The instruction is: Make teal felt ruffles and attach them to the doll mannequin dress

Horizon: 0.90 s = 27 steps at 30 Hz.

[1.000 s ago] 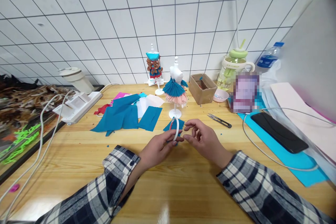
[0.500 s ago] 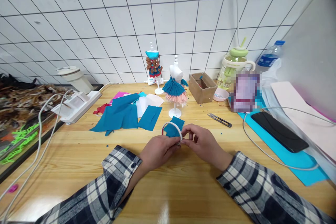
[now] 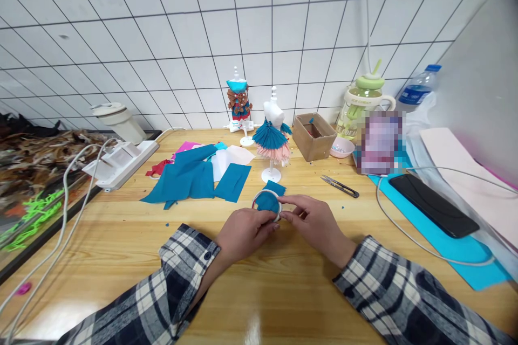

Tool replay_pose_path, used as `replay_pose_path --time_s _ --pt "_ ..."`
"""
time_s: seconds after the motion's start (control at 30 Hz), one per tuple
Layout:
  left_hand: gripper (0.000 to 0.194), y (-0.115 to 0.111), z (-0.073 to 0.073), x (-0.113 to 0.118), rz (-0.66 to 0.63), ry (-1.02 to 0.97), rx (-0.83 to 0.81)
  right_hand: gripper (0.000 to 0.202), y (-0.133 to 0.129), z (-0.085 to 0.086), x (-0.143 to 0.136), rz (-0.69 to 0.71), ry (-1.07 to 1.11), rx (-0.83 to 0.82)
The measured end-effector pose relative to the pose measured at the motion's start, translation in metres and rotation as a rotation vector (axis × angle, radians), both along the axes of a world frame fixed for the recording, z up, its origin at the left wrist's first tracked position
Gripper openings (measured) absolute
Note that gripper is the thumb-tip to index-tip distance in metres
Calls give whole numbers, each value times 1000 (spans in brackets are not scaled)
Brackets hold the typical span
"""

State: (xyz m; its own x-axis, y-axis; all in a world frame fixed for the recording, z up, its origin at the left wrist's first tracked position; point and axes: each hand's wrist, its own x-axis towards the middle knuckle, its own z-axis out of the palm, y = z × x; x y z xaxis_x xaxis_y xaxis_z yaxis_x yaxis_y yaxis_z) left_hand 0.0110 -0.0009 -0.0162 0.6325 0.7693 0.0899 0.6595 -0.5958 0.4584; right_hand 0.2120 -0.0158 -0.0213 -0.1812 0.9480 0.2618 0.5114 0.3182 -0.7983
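Between my hands a narrow white ring (image 3: 280, 206) with some red on its inner side, like a thin tape roll, is held over a small piece of teal cloth (image 3: 277, 187). My left hand (image 3: 246, 232) pinches its lower edge, and my right hand (image 3: 314, 223) has thumb and fingertips closed on its right side. Part of the teal cloth shows through the ring. Just beyond stands a small white dress form (image 3: 273, 113) wearing a teal and pink pleated dress (image 3: 272, 140). Left of it lie teal cloth pieces (image 3: 194, 175).
Thread snips (image 3: 340, 186) lie to the right, near a black phone (image 3: 433, 205) and a cable. Farther back stand a cardboard box (image 3: 313, 143), a pink dish (image 3: 342, 148), a green-lidded jug (image 3: 364, 105) and a second dressed form (image 3: 238, 102). A power strip (image 3: 127, 164) sits at the left.
The ring has tipped to face me more, showing more teal cloth through it. My right fingers have straightened and moved against its right side. The view has shifted slightly.
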Motion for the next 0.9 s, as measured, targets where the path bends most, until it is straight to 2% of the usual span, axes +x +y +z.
replay_pose_path --time_s 0.07,0.2,0.4,0.67,0.8,0.9 --pt "24 -1 0 0 6 10 20 21 0 0 0 -30 42 -35" --pt "26 -1 3 1 -1 49 36 9 2 1 3 8 80 -43" --pt "25 2 12 -3 -26 -36 40 6 7 6 13 -53 -56 49" --pt "23 7 13 -8 67 -46 113 8 5 9 14 -15 -147 118" --pt "23 10 11 -7 145 -206 9 10 -2 12 7 47 -253 208" --pt "21 23 13 -19 306 -446 -78 10 -6 14 7 43 -286 250"
